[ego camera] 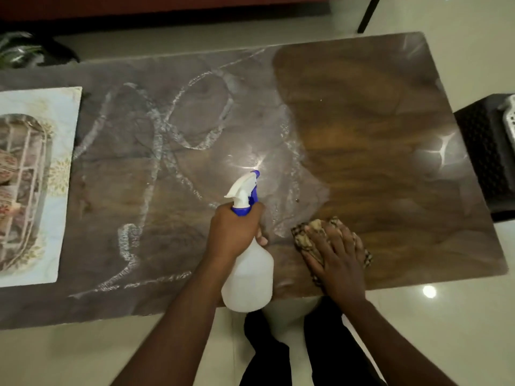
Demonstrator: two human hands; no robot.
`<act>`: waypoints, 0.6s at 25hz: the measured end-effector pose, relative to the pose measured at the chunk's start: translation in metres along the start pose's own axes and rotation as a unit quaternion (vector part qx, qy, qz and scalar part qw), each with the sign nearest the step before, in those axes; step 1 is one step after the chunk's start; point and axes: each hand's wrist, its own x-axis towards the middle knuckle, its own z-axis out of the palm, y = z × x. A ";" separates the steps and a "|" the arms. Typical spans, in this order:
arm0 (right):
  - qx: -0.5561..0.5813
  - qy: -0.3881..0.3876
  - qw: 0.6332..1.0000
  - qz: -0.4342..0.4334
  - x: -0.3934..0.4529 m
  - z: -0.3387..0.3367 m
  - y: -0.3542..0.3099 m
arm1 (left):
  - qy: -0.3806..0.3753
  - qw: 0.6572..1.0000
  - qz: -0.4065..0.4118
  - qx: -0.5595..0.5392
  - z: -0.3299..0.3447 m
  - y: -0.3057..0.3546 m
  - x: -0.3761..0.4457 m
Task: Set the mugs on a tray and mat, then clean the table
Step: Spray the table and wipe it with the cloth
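Head view: your left hand (234, 232) grips the spray bottle (248, 277); right hand (338, 254) presses the cloth (306, 238) flat. Streaked tabletop (172, 151) lies leftward of cloth.

Bare tabletop (376, 135) across the far and right side. Blocked at the left edge by the mat (65, 129) carrying the tray (46, 140); spray bottle (248, 274) and cloth (306, 238) occupying the near edge.
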 end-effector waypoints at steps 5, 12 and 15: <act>0.012 0.005 0.996 0.091 0.060 0.020 -0.042 | -0.031 0.999 0.023 0.025 -0.008 0.017 0.011; -0.014 -0.038 0.999 -0.036 0.078 0.021 0.014 | -0.057 0.998 -0.025 0.030 0.001 0.042 0.047; 0.030 0.045 0.989 0.135 0.155 0.031 -0.012 | -0.050 0.997 -0.051 0.044 0.009 0.059 0.076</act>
